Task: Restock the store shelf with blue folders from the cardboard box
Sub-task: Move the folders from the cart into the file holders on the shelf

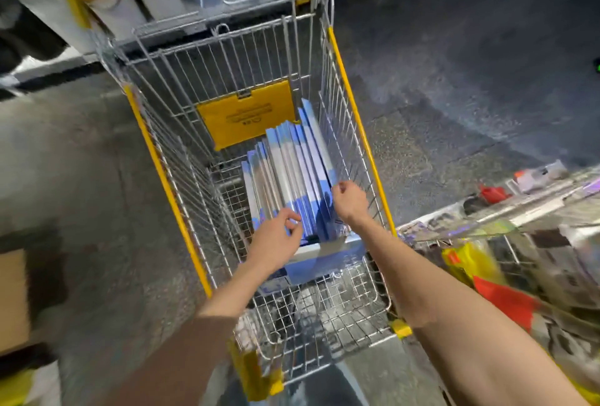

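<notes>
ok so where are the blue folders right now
In the head view the blue folders stand on edge in the wire cart, toward its right wall, below the yellow flap, with the left hand and right hand holding their near ends.

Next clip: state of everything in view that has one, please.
blue folders: standing on edge in a row, leaning right.
shopping cart: holding the folders; yellow seat flap folded against its back wall.
left hand: fingers curled on the folders' near ends.
right hand: gripping the rightmost folders' edge.

Folders in cart, shelf right.
</notes>
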`<state>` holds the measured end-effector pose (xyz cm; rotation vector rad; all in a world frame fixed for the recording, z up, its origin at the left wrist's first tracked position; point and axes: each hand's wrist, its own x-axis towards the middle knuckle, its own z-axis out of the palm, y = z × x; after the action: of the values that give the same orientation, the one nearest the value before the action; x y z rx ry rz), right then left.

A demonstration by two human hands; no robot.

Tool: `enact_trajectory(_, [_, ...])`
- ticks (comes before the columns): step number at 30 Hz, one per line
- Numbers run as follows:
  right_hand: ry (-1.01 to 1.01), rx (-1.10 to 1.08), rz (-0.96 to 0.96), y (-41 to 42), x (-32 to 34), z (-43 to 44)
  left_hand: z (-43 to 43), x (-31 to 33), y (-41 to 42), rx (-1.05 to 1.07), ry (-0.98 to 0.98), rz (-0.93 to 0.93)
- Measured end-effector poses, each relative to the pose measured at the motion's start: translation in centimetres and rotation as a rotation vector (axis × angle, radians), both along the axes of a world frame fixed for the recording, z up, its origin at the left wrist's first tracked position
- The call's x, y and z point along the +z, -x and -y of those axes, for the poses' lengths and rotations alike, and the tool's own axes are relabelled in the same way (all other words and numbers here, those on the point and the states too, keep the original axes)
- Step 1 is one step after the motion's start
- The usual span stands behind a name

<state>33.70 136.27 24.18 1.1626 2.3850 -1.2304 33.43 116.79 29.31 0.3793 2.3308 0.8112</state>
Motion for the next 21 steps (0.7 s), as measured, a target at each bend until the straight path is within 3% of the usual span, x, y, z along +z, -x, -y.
enact_trajectory(8, [0.06,0.123,0.022,2.2,-3.1,-1.5,1.3,-2.2,1.8,0.083,-0.041,0.083])
enact_trajectory(17, [-0.138,0.244,0.0,2.3,-2.3,-0.6,1.0,-2.5,4.3,0.138,-0.121,0.139])
enact_trajectory(21, [-0.226,0.323,-0.061,2.3,0.5,1.1,-1.2,-2.5,6.2,0.243,-0.22,0.255])
